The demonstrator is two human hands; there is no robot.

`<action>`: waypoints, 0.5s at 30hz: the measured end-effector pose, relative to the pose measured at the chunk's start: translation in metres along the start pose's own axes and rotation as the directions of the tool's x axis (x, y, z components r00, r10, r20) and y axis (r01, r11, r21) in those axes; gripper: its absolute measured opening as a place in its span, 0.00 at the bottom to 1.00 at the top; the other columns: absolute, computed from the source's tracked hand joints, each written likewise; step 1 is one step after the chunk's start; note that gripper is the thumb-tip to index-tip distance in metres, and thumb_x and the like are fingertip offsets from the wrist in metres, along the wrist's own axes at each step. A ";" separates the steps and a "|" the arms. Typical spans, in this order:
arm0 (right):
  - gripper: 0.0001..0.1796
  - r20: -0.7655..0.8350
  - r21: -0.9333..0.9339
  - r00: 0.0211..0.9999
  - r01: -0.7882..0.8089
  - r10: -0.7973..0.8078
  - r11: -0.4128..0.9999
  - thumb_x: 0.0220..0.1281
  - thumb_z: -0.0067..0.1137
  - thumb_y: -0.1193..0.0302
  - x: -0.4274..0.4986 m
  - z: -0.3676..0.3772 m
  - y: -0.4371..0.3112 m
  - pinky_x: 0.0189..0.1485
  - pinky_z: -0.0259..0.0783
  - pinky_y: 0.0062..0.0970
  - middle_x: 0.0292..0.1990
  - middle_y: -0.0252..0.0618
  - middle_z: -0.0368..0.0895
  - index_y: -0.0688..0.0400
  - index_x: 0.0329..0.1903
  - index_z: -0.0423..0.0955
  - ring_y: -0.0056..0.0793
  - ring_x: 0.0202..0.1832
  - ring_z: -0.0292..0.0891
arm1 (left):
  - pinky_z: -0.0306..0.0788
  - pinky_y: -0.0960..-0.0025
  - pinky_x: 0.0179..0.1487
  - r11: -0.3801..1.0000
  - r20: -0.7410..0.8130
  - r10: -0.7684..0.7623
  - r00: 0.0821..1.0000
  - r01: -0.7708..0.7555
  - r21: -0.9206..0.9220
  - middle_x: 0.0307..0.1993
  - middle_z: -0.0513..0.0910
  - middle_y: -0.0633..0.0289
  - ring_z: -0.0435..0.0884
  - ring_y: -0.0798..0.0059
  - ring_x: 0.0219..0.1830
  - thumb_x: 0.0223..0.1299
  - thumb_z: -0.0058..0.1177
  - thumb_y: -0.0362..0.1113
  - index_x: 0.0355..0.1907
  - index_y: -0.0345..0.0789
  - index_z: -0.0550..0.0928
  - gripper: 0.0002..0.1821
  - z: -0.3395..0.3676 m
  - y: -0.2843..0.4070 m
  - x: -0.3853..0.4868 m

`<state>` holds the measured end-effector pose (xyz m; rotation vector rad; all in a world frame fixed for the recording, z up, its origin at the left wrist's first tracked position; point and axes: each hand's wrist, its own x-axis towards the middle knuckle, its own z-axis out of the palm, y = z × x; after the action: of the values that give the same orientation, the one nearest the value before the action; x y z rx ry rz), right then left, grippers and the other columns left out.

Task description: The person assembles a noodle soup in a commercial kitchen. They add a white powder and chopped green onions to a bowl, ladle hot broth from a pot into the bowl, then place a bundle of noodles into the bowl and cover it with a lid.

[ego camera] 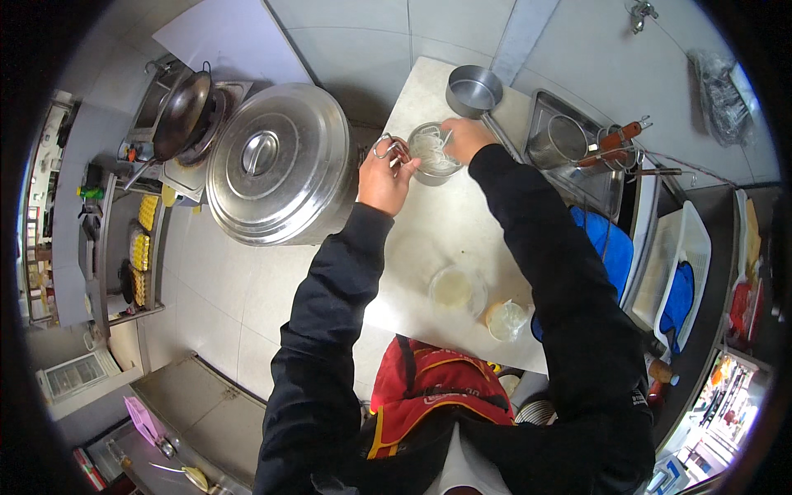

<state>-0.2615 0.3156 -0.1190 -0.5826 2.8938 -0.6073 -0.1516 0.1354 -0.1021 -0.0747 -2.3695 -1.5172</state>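
A deep wire-mesh strainer [433, 129] with pale noodles [430, 148] in it stands on the light worktop [458, 216]. My left hand [387, 179] is at its left side, fingers closed around the strainer's brown handle [399, 148] with a metal hook at its end. At the strainer's right rim is my right hand [467, 139], its fingertips down at the noodles; whether they pinch any is hard to tell. Behind my right hand stands a grey metal saucepan [474, 90]. Nearer to me are a clear round bowl [455, 289] with pale contents and a plastic-covered container [507, 320].
A large lidded steel stockpot [278, 161] stands left of the worktop, with a wok [185, 117] on a burner beyond it. To the right, a steel tray [603, 189] holds more mesh strainers [560, 142]. Blue cloths and a white basket [693, 272] lie farther right.
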 end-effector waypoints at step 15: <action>0.17 -0.032 0.737 0.999 0.011 0.018 0.676 0.59 0.62 0.72 -0.205 -0.015 -0.035 0.48 0.74 0.26 0.44 0.41 0.84 0.63 0.51 0.75 0.27 0.46 0.81 | 0.78 0.66 0.49 0.996 0.067 0.020 0.998 -0.025 0.086 0.53 0.78 0.54 0.82 0.64 0.50 0.51 0.69 0.36 0.61 0.32 0.69 0.35 -0.006 0.007 -0.067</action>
<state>-0.0647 0.3719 -0.0815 -0.4250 2.3322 -1.6754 -0.0852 0.1414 -0.1138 -0.1328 -2.4741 -1.4210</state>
